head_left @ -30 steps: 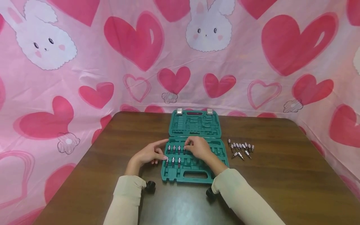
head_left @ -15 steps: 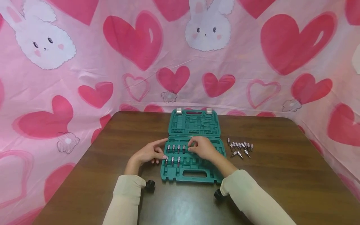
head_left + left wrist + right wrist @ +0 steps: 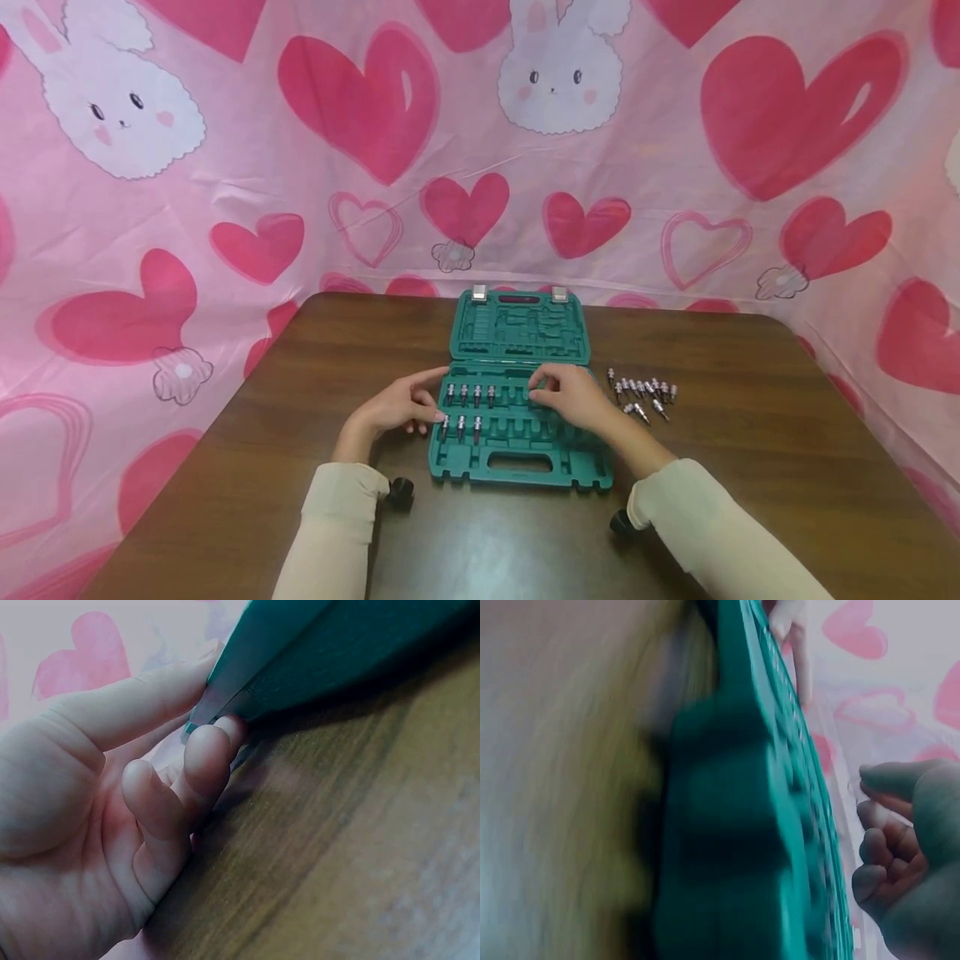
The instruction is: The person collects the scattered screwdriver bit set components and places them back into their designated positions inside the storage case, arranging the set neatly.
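Observation:
A green plastic socket case (image 3: 465,462) lies unfolded on the table. Silver bit sockets with dark tips sit in its left part: several in the far row (image 3: 477,395) and three in the near row (image 3: 461,427). My left hand (image 3: 397,407) touches the case's left edge, its thumb on the rim and its index finger stretched toward the far corner. In the left wrist view the other fingers bend loosely beside the case wall (image 3: 300,667). My right hand (image 3: 573,396) hovers over the right half of the case, thumb and fingers bent, nothing visible between them.
Several loose bit sockets (image 3: 643,389) lie on the brown table (image 3: 742,433) to the right of the case. The raised lid (image 3: 517,329) with two metal latches lies toward the back. A pink heart-and-rabbit cloth (image 3: 465,117) hangs behind the table.
My right hand has left the fourth bit socket in the far row and moved right across the case. That socket stays in its slot. My left hand keeps its place.

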Action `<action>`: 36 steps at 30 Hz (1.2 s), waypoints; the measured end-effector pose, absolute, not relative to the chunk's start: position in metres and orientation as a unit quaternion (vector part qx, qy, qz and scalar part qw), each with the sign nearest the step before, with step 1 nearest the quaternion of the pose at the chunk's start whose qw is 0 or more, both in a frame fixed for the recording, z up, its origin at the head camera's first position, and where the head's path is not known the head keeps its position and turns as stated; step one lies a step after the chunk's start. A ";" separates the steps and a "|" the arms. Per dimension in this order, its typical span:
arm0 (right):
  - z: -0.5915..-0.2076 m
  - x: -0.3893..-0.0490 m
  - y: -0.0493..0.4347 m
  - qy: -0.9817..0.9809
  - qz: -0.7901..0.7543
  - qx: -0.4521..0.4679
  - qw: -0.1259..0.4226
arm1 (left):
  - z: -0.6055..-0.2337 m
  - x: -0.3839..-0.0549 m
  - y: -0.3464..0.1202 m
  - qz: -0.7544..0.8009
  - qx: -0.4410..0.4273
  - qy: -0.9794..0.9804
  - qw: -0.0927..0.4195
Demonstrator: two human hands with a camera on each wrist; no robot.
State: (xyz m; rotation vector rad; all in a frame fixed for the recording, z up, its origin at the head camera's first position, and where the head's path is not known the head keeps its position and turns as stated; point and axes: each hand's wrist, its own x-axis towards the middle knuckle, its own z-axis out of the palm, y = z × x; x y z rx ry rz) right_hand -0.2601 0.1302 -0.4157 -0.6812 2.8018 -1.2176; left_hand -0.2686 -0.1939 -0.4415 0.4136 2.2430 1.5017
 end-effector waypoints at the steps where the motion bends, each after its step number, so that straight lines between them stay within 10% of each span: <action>1: -0.416 -0.260 0.135 0.894 -0.392 -0.215 0.002 | -0.442 -0.269 -0.194 0.539 0.149 0.804 0.203; 17: -0.422 -0.266 0.195 0.901 -0.395 -0.174 -0.044 | -0.439 -0.267 -0.193 0.530 0.150 0.809 0.203; 36: -0.422 -0.274 0.268 0.921 -0.342 -0.180 0.037 | -0.440 -0.268 -0.194 0.533 0.148 0.808 0.203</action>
